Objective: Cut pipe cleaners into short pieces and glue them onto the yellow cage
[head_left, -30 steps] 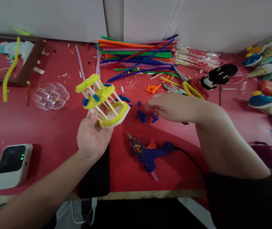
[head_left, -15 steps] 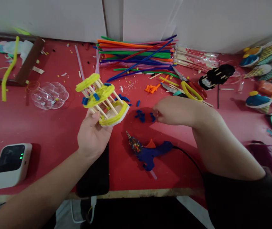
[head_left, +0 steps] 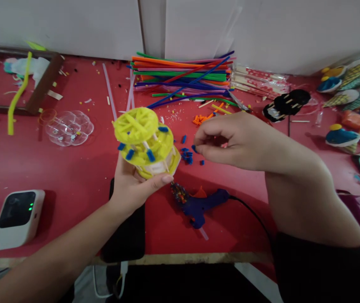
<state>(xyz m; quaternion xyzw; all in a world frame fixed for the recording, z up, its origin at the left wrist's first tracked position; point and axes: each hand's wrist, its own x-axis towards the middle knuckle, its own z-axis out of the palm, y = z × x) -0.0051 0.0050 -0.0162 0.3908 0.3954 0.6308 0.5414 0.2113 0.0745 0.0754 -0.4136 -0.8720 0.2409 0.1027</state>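
My left hand (head_left: pixel 132 181) is closed around the base of a yellow tiered craft model (head_left: pixel 148 145), made of pipe-cleaner-covered discs joined by wooden sticks. Several short blue pieces sit along its middle tier. To the right, my right hand (head_left: pixel 227 136) pinches a small blue pipe cleaner piece (head_left: pixel 194 148) between thumb and forefinger. Below its fingertips, several more blue pieces (head_left: pixel 186 157) lie in a loose pile on the red table (head_left: pixel 82 176). A blue glue gun (head_left: pixel 202 205) rests just beneath, its nozzle end near my left thumb.
Bundled coloured pipe cleaners (head_left: pixel 180 75) lie at the back, with orange cut pieces (head_left: pixel 200 119) in front. A black stick model (head_left: pixel 287 104) stands back right. At left are a clear compartment tray (head_left: pixel 69 128) and a white device (head_left: pixel 17 219); a black phone (head_left: pixel 125 235) lies at the front edge.
My left hand has turned the yellow model so its top disc faces me, and moved it slightly right and down. My right hand has lifted a blue piece off the table.
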